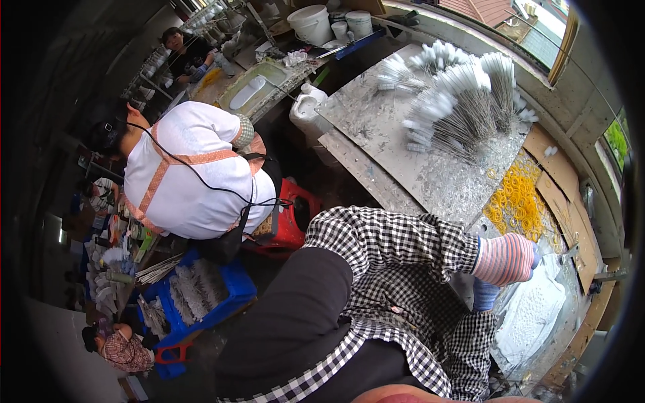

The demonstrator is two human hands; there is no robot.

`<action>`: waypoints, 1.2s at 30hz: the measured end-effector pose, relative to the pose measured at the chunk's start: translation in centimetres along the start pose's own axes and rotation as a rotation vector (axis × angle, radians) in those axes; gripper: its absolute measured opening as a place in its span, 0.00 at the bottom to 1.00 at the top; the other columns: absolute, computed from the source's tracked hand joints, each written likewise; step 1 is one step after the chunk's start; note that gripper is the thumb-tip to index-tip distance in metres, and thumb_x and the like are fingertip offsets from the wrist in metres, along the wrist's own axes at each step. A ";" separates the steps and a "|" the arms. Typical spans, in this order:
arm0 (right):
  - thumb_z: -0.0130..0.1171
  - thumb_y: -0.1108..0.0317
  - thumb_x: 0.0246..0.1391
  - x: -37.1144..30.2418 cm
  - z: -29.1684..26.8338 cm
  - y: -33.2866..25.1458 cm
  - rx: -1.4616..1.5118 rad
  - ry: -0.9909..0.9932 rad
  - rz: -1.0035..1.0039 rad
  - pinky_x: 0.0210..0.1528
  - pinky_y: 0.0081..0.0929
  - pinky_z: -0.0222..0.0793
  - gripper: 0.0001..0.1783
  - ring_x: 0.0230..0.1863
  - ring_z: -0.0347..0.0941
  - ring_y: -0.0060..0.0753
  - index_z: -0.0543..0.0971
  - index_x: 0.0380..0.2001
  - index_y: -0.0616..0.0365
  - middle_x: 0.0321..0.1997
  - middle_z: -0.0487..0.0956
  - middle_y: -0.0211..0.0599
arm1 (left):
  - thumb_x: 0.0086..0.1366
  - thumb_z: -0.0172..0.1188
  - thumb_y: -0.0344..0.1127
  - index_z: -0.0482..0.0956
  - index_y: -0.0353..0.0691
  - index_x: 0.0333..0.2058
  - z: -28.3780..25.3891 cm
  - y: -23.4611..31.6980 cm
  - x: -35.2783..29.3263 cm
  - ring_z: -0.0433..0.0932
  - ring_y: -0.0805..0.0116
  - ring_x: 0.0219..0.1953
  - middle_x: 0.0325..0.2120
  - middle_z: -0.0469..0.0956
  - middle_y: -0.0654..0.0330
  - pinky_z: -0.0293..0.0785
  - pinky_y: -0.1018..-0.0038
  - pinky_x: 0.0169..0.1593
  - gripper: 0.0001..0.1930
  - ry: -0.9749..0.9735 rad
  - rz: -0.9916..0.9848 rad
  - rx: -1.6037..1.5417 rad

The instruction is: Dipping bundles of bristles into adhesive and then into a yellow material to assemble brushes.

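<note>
- Workshop, by all signs; landmark: the stained, spattered worktable [437, 178].
- On worktable: thick bunches of white-tipped wiry stems [480, 111], loose pile of yellow rings [521, 201].
- Just beside worktable: white jug [308, 113]; beyond that, white buckets [311, 27] on a cluttered bench.
- Near worktable: co-worker in apron straps [195, 151], red stool [306, 209].
- Well apart from worktable: blue crate [240, 290] packed with pale pieces; more people.

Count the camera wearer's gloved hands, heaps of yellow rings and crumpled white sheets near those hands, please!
Gloved hands: 2 (left hand, right hand)
Yellow ring heap: 1
Crumpled white sheet: 1
Total: 4
</note>
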State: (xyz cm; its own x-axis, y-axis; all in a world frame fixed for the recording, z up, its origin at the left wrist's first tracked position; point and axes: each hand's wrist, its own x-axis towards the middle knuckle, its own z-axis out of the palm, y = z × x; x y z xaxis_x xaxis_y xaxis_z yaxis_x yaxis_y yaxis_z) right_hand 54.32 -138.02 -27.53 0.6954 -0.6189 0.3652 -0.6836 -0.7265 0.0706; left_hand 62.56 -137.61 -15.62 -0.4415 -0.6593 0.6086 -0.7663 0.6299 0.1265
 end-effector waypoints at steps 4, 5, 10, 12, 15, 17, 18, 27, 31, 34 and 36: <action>0.54 0.63 0.66 1.6 0.4 0.4 -0.025 0.009 0.008 0.62 0.33 0.65 0.25 0.63 0.67 0.38 0.68 0.63 0.58 0.62 0.71 0.40 | 0.47 0.63 0.38 0.78 0.45 0.18 0.2 -1.0 1.3 0.79 0.57 0.32 0.24 0.75 0.61 0.76 0.61 0.28 0.06 -0.051 -0.067 0.064; 0.54 0.63 0.66 0.8 1.0 1.4 -0.036 -0.002 0.012 0.62 0.34 0.65 0.25 0.63 0.67 0.37 0.68 0.63 0.57 0.62 0.71 0.40 | 0.47 0.62 0.38 0.78 0.45 0.18 0.4 -1.3 1.9 0.79 0.57 0.32 0.23 0.75 0.61 0.76 0.60 0.29 0.05 0.007 -0.040 0.016; 0.53 0.63 0.66 2.5 0.8 0.7 -0.069 -0.044 0.033 0.62 0.34 0.65 0.24 0.63 0.67 0.37 0.68 0.63 0.57 0.62 0.71 0.40 | 0.49 0.61 0.39 0.78 0.46 0.18 0.6 -1.7 1.5 0.78 0.58 0.31 0.23 0.74 0.62 0.76 0.61 0.29 0.06 0.041 0.031 -0.015; 0.53 0.63 0.66 2.1 0.2 -1.4 -0.094 -0.055 0.042 0.62 0.34 0.65 0.24 0.62 0.68 0.37 0.68 0.62 0.57 0.62 0.71 0.40 | 0.48 0.60 0.40 0.76 0.46 0.18 2.0 -1.0 0.4 0.77 0.58 0.29 0.23 0.73 0.62 0.73 0.61 0.28 0.07 0.197 0.014 0.017; 0.52 0.63 0.66 1.8 -0.9 -3.5 -0.123 -0.069 0.057 0.61 0.34 0.65 0.23 0.62 0.68 0.37 0.69 0.62 0.57 0.61 0.71 0.40 | 0.47 0.60 0.42 0.76 0.46 0.17 1.6 -0.1 -0.7 0.76 0.59 0.29 0.23 0.73 0.62 0.71 0.61 0.26 0.09 0.145 0.032 0.044; 0.52 0.63 0.67 2.0 -0.3 -2.1 -0.140 -0.079 0.066 0.61 0.34 0.65 0.23 0.62 0.68 0.37 0.69 0.62 0.56 0.61 0.71 0.40 | 0.47 0.61 0.41 0.77 0.46 0.18 1.0 0.0 -0.1 0.78 0.58 0.31 0.24 0.74 0.61 0.73 0.60 0.28 0.07 0.106 0.001 0.016; 0.52 0.63 0.67 2.3 0.4 -1.0 -0.145 -0.093 0.069 0.61 0.34 0.66 0.23 0.62 0.68 0.37 0.69 0.62 0.56 0.61 0.71 0.40 | 0.47 0.61 0.38 0.75 0.45 0.17 0.5 -0.6 0.7 0.79 0.58 0.29 0.22 0.73 0.61 0.74 0.61 0.27 0.07 0.054 -0.016 0.018; 0.51 0.62 0.67 2.8 0.3 -1.9 -0.233 -0.164 0.108 0.60 0.34 0.66 0.22 0.61 0.68 0.36 0.70 0.62 0.56 0.60 0.72 0.39 | 0.48 0.61 0.38 0.77 0.45 0.20 0.8 -0.1 0.1 0.78 0.59 0.30 0.24 0.74 0.62 0.75 0.62 0.28 0.05 0.152 -0.040 0.070; 0.50 0.62 0.68 1.7 0.2 -2.8 -0.282 -0.186 0.131 0.60 0.35 0.67 0.21 0.61 0.68 0.36 0.70 0.61 0.55 0.59 0.72 0.39 | 0.48 0.61 0.38 0.77 0.45 0.20 0.0 0.0 -0.6 0.78 0.57 0.31 0.24 0.75 0.61 0.76 0.61 0.29 0.06 0.076 0.062 -0.092; 0.50 0.62 0.68 2.8 1.2 -0.7 -0.320 -0.218 0.154 0.59 0.35 0.67 0.21 0.61 0.68 0.36 0.70 0.61 0.55 0.59 0.72 0.39 | 0.46 0.62 0.38 0.77 0.45 0.21 0.6 -1.1 1.3 0.78 0.54 0.31 0.25 0.75 0.59 0.76 0.60 0.31 0.06 0.124 -0.070 0.041; 0.49 0.62 0.68 2.6 1.6 -0.7 -0.332 -0.230 0.155 0.59 0.35 0.67 0.21 0.61 0.69 0.36 0.70 0.61 0.55 0.59 0.72 0.39 | 0.46 0.63 0.36 0.79 0.45 0.22 -1.6 -0.7 2.0 0.80 0.54 0.33 0.26 0.76 0.59 0.77 0.60 0.32 0.04 0.073 0.000 -0.045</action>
State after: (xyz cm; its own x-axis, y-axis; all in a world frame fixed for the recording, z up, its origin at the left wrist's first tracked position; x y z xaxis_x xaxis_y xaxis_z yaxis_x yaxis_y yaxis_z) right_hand 56.97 -139.57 -28.12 0.5842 -0.7911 0.1812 -0.7921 -0.5072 0.3396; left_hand 63.01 -138.71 -13.22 -0.4055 -0.6286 0.6636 -0.7438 0.6489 0.1603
